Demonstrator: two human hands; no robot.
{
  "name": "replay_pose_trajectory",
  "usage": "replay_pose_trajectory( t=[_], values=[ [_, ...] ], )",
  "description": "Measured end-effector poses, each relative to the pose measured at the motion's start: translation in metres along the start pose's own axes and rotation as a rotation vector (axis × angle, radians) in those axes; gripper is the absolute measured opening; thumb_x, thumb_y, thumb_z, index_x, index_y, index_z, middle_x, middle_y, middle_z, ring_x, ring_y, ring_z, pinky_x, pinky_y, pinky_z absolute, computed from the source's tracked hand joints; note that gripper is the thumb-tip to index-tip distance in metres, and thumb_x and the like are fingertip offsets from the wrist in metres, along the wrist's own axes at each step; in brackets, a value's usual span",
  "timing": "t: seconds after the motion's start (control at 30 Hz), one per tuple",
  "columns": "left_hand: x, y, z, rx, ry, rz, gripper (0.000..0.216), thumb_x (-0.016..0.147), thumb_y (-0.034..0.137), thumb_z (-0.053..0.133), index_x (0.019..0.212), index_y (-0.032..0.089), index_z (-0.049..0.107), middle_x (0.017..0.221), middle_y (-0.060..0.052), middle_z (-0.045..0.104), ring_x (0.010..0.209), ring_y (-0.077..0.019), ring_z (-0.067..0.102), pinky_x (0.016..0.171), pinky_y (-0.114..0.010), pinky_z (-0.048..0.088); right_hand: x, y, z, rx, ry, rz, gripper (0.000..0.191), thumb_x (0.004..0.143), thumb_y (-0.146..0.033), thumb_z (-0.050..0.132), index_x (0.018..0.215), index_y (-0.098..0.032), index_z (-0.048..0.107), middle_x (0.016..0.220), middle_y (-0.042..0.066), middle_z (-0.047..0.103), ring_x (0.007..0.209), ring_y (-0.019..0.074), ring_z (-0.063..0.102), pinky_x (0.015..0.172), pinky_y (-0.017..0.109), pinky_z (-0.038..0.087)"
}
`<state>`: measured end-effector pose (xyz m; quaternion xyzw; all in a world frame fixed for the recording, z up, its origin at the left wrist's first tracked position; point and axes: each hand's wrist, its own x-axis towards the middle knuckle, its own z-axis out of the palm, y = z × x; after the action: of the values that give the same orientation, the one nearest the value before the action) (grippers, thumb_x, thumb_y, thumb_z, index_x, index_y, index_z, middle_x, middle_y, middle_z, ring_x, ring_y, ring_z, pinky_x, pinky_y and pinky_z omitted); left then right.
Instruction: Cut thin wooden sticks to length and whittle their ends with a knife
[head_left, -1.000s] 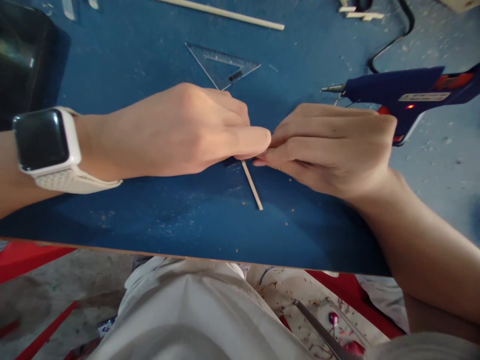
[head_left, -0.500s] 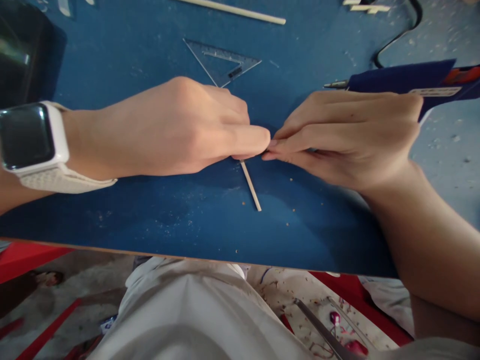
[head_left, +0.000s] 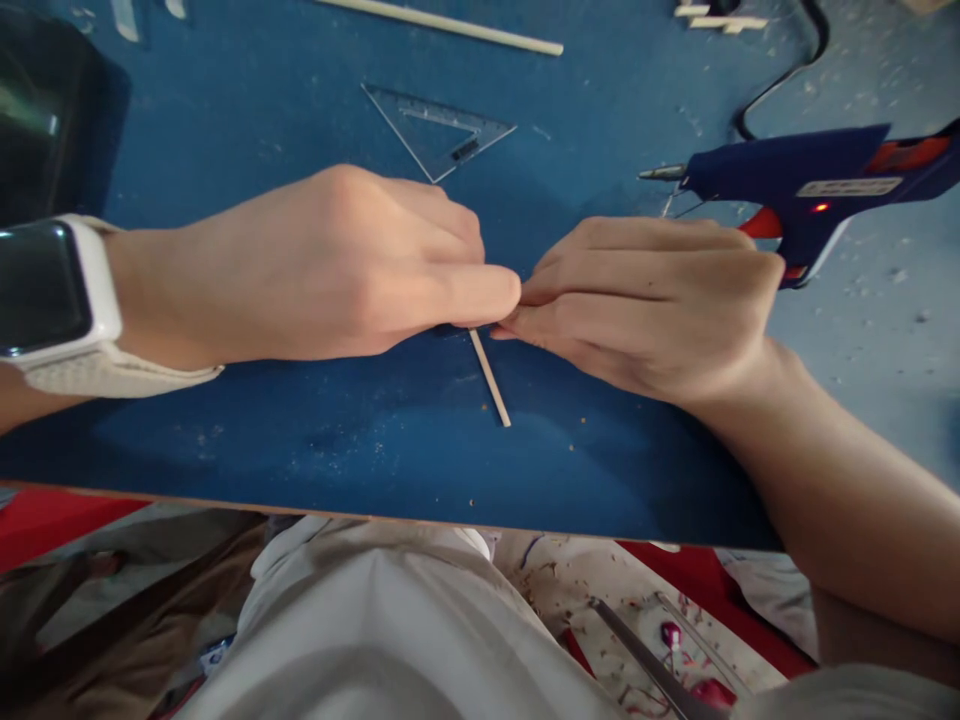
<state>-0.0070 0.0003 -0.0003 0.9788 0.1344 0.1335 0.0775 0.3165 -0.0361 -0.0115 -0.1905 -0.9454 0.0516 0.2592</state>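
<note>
My left hand (head_left: 375, 275), with a white smartwatch (head_left: 52, 290) at the wrist, is closed with its fingers curled down over the table. A thin wooden stick (head_left: 491, 380) slants out from under its fingers toward me; its upper end is hidden in the grip. Pressed up to those fingertips, my right hand (head_left: 637, 305) is closed in a pinch. What its fingertips hold is covered by the fingers. Just beyond the right hand lies a blue hot glue gun (head_left: 795, 180), its small red light lit and its nozzle pointing left.
A clear set square (head_left: 439, 130) lies past my left hand on the blue table (head_left: 262, 440). Farther back are a long wooden rod (head_left: 450, 27), short wooden pieces (head_left: 724, 20) and a black cable (head_left: 791, 70). A dark box-like object (head_left: 56, 120) stands at left.
Both hands have shifted slightly left, the right one more, also toward me, uncovering more of the glue gun. The stick's free end has moved a little left. The view has shifted slightly.
</note>
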Motion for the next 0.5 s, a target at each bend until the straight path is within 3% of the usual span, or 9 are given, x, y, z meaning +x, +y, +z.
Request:
replay_pose_trajectory(
  t=[0.1,0.2,0.3,0.5],
  values=[
    [0.0002,-0.0027,0.0001,-0.048,-0.007,-0.014,0.06,0.138,0.029,0.028,0.126,0.025,0.087,0.111,-0.003,0.086,0.113,-0.0209,0.089,0.092,-0.033,0.07,-0.0005,-0.0003,-0.0009,0.039,0.004,0.021,0.031,0.114,-0.004,0.09,0.123,-0.028,0.075,0.122,-0.001,0.092,0.111,0.022,0.09,0.101,0.041,0.076],
    [-0.001,-0.0031,-0.0007,-0.078,-0.025,-0.026,0.056,0.136,0.028,0.032,0.116,0.026,0.085,0.111,-0.003,0.086,0.111,-0.0218,0.088,0.088,-0.033,0.065,0.0021,-0.0024,0.0007,0.033,0.017,0.034,0.023,0.118,-0.009,0.088,0.12,-0.027,0.074,0.119,0.0,0.091,0.11,0.0226,0.089,0.096,0.042,0.074],
    [-0.0024,-0.0007,-0.0029,-0.132,-0.031,-0.053,0.057,0.136,0.029,0.033,0.112,0.023,0.085,0.108,-0.006,0.086,0.109,-0.0221,0.084,0.091,-0.034,0.064,0.0049,-0.0042,0.0012,0.027,0.005,0.03,0.016,0.121,-0.014,0.086,0.117,-0.025,0.074,0.115,-0.001,0.091,0.108,0.022,0.088,0.094,0.041,0.074],
    [0.0014,0.0048,-0.0086,-0.162,-0.053,-0.101,0.053,0.132,0.024,0.038,0.125,0.025,0.09,0.112,-0.008,0.088,0.117,-0.0261,0.086,0.099,-0.037,0.07,0.002,-0.0031,-0.0024,0.061,0.0,0.048,0.022,0.118,-0.007,0.086,0.12,-0.027,0.077,0.12,-0.002,0.092,0.11,0.0214,0.09,0.099,0.041,0.075]
  ],
)
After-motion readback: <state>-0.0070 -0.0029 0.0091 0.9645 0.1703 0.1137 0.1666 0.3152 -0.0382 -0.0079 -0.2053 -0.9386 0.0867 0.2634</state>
